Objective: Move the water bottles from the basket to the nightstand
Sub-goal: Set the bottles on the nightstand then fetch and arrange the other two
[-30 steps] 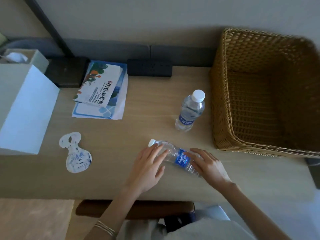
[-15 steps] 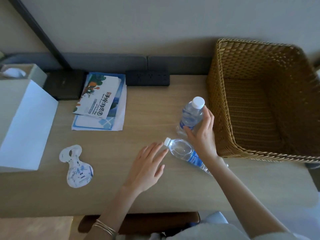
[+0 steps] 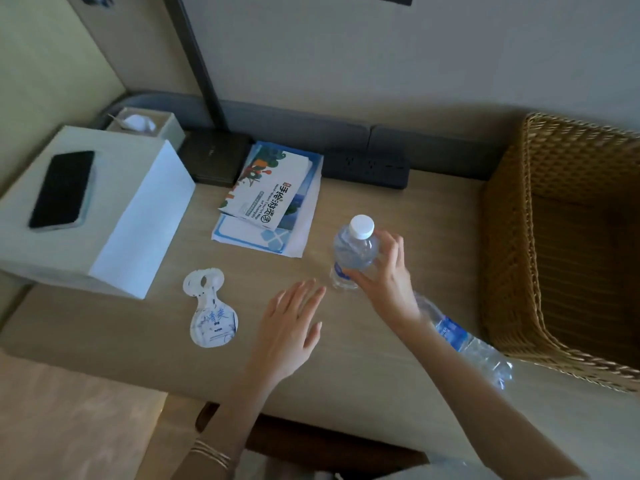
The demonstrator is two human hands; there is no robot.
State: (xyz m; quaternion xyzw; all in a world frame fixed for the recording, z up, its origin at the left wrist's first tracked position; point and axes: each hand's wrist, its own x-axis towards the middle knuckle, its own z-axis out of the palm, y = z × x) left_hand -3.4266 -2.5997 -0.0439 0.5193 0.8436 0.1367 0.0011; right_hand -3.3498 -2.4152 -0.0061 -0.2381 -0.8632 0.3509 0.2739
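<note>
Nightstand (image 3: 346,375), bottle (image 3: 354,252) in right hand (image 3: 386,284)

Quantity list:

- Clear plastic water bottles with blue labels: two. The upright bottle (image 3: 353,252) is inside the fingers of the right hand (image 3: 384,282). The lying bottle (image 3: 450,332) is under that wrist.
- Bare hands: two, counting the left hand (image 3: 291,327).
- Brown woven wicker basket (image 3: 512,244): one, right of the fingers.
- Printed paper leaflets (image 3: 273,199): two, stacked beyond the left fingertips.
- Black smartphone (image 3: 62,188): one.
- White-and-blue flat card tag (image 3: 209,313): one, left of the fingers.
- Black power strip (image 3: 367,168): one.
</note>
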